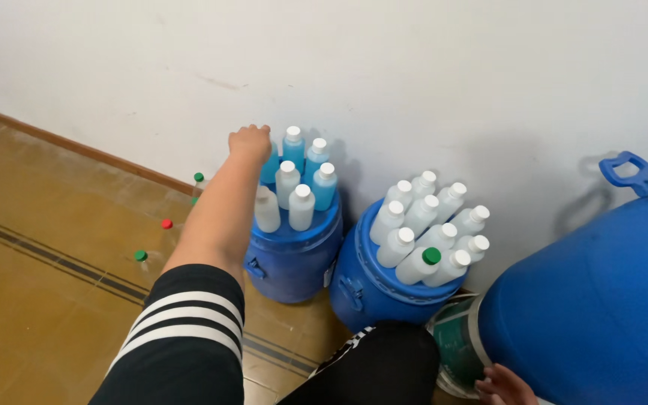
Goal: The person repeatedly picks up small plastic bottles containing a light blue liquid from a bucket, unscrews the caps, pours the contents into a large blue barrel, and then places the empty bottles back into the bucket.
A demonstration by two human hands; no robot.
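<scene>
My left hand (250,142) reaches out to the far side of a small blue barrel (294,259) by the wall. Its fingers are closed over the top of a blue bottle (270,169) that stands among several white-capped blue and white bottles (301,206) on the barrel's lid. A second small blue barrel (369,289) beside it carries several white bottles (406,225), one with a green cap (431,256). My right hand (500,386) is low at the frame's bottom edge, against the base of a large blue drum (601,300), and is mostly cut off.
A white wall runs behind the barrels. Three clear bottles stand on the brown floor at left, with a green cap (199,178), a red cap (166,223) and a green cap (140,256). A green and white round container (455,345) sits under the large drum.
</scene>
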